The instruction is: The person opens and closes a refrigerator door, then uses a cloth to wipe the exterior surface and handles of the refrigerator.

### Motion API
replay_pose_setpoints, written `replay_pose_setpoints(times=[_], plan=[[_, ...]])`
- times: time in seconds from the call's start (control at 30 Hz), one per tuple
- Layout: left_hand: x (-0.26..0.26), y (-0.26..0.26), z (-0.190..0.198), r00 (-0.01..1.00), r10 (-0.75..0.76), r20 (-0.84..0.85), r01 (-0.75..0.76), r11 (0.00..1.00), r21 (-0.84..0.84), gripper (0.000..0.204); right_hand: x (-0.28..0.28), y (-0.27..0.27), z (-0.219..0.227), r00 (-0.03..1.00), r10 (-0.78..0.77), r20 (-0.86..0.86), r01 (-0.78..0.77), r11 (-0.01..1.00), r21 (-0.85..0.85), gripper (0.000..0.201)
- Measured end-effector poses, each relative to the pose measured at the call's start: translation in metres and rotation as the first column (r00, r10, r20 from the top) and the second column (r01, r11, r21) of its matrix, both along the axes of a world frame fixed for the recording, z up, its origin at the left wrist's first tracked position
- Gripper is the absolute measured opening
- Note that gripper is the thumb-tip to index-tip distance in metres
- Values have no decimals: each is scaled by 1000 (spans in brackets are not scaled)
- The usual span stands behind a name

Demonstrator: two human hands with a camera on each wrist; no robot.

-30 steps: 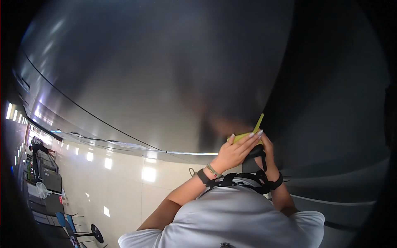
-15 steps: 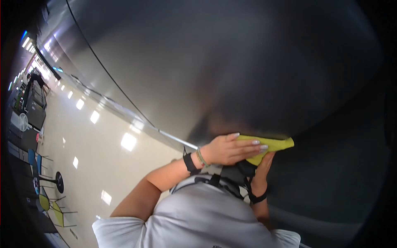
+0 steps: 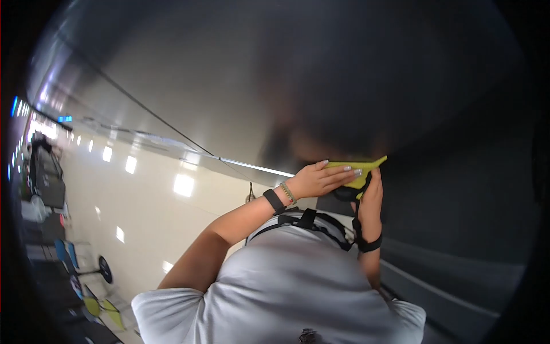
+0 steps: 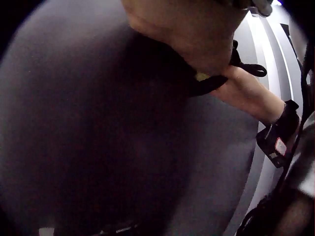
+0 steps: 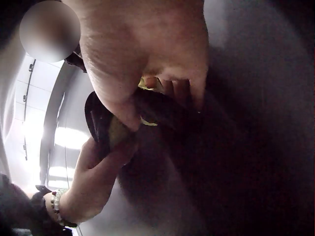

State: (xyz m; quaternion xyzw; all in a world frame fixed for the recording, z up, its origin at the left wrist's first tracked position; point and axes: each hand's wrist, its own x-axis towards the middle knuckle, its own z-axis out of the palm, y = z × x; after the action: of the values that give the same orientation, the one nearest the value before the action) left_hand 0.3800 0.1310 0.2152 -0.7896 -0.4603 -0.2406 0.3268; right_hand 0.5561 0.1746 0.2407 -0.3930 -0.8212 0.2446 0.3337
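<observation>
A yellow cloth [image 3: 358, 180] is between my two hands, with a black strap-like piece [image 5: 96, 120] at its underside. In the head view my left hand [image 3: 318, 180], with a bead bracelet and black band at the wrist, lies across the cloth, fingers straight on its upper face. My right hand [image 3: 371, 198] is upright at the cloth's right end. From the right wrist view, my right hand [image 5: 147, 44] holds the cloth and black piece between thumb and fingers. A loop of the black piece [image 4: 251, 69] sticks out by my right forearm in the left wrist view.
A large dark glossy surface [image 3: 229, 74] curves in front of me, faintly reflecting my hands. Another dark panel [image 3: 458, 223] stands on my right. Pale shiny floor [image 3: 149, 166] spreads to the left, with chairs [image 3: 103, 304] and dark tables farther off.
The head view has swung about. The cloth first showed narrow and bent up, then spread flatter, and is now tilted with its right corner raised. Both hands have stayed on it.
</observation>
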Motion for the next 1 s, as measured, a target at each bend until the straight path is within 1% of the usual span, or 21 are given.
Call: replay_pose_setpoints(times=[0.03,0.07,0.13,0.2,0.27,0.3,0.33,0.37,0.4,0.43,0.5,0.53,0.6,0.63,0.73,0.77,0.8,0.87,0.9,0.93,1.0], plan=[[1,-3,1,1000,-3,24,5,996,-93,43,-2,-1,0,999,-7,-45,1,991,-130,61],[0,-6,1,999,-51,15,52,992,-113,43,-3,-1,0,995,-21,-93,-3,968,-252,62],[-1,-8,3,1000,-20,2,20,979,-202,43,-6,-8,7,998,-33,-53,19,969,-246,64],[-2,-11,2,997,-73,18,75,972,-225,44,-7,-12,4,998,-49,32,55,971,-231,69],[-6,-12,3,993,-121,16,121,958,-262,52,-10,-22,6,985,-93,146,108,990,-96,66],[-11,-8,7,985,-172,27,170,922,-347,54,-14,-19,7,983,-107,147,122,987,-100,66],[-15,-11,9,983,-184,27,181,919,-351,54,-17,-24,7,959,-134,251,175,973,-149,64],[-20,-15,12,969,-239,69,245,870,-428,53,-21,-29,7,924,-148,353,226,955,-190,61],[-25,-18,13,952,-284,111,301,817,-493,53,-25,-35,5,924,-150,351,226,956,-186,61],[-31,-22,9,916,-307,259,400,758,-515,52,-29,-40,2,912,-237,335,303,940,-159,58],[-41,-27,8,907,-318,276,416,777,-473,50,-43,-47,-4,866,-384,322,426,902,-71,47],[-46,-31,10,898,-334,287,435,775,-459,49,-50,-51,-4,863,-392,319,433,899,-66,47],[-61,-38,15,898,-331,289,435,765,-476,46,-61,-63,-1,863,-357,356,393,919,-31,39],[-68,-41,18,904,-319,286,424,761,-491,44,-72,-69,1,865,-348,361,393,918,-57,35],[-110,-64,30,909,-278,310,397,802,-445,51,-113,-84,3,928,-300,221,308,951,1,34],[-117,-72,35,887,-257,383,412,814,-409,50,-122,-87,2,948,-281,149,282,959,14,34],[-131,-82,46,896,-233,378,388,825,-412,50,-138,-90,8,956,-256,143,257,966,13,34],[-158,-102,71,888,-176,425,346,863,-367,48,-169,-100,30,968,-250,-29,251,966,55,37],[-171,-111,86,877,-151,456,331,877,-347,44,-184,-105,46,979,-201,-41,205,969,137,36],[-184,-120,102,883,-140,449,317,881,-350,44,-200,-108,59,981,-189,-50,194,972,135,36],[-208,-139,130,907,-79,414,159,974,-162,39,-232,-112,86,962,-90,-259,168,939,299,38]])
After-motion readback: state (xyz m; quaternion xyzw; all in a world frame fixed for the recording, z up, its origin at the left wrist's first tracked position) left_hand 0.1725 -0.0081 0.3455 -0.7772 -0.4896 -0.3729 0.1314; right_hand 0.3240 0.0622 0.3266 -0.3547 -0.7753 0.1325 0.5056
